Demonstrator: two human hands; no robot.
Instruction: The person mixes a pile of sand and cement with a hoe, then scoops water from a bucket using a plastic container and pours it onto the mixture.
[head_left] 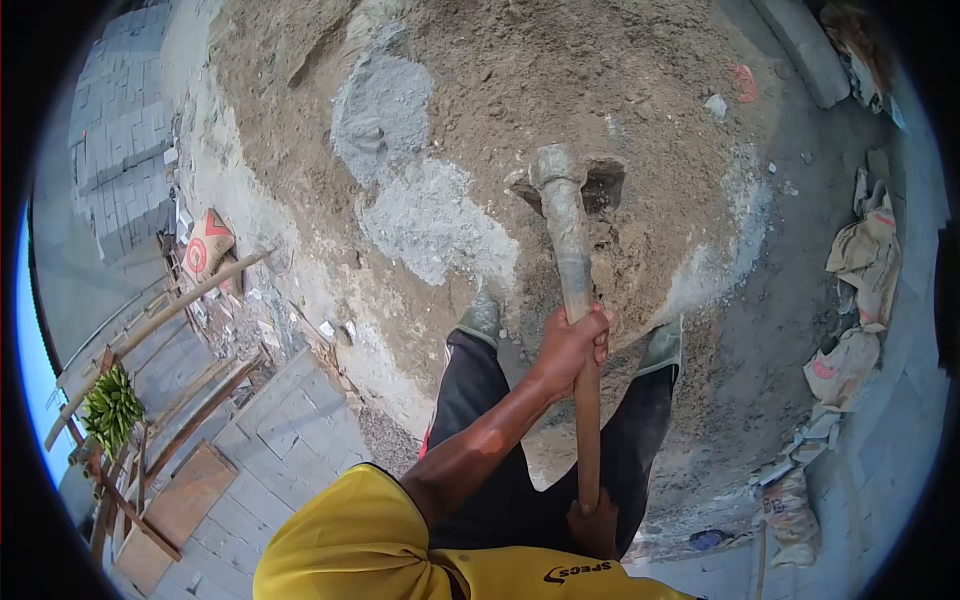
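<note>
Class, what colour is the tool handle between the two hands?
The handle is light brown, in the head view.

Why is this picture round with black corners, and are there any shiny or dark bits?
Head view: probably a very wide lens, making black corners and bent-looking edges; head view again: a bright glare spot on the left forearm; same head view: the hollow beside the tool looks dark, and the right hand is dim.

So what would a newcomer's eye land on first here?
Probably the long-handled tool at centre, held in the left hand and right hand, its head at a hole in the brown soil. Then the yellow shirt along the bottom and the green bunch at far left.
</note>
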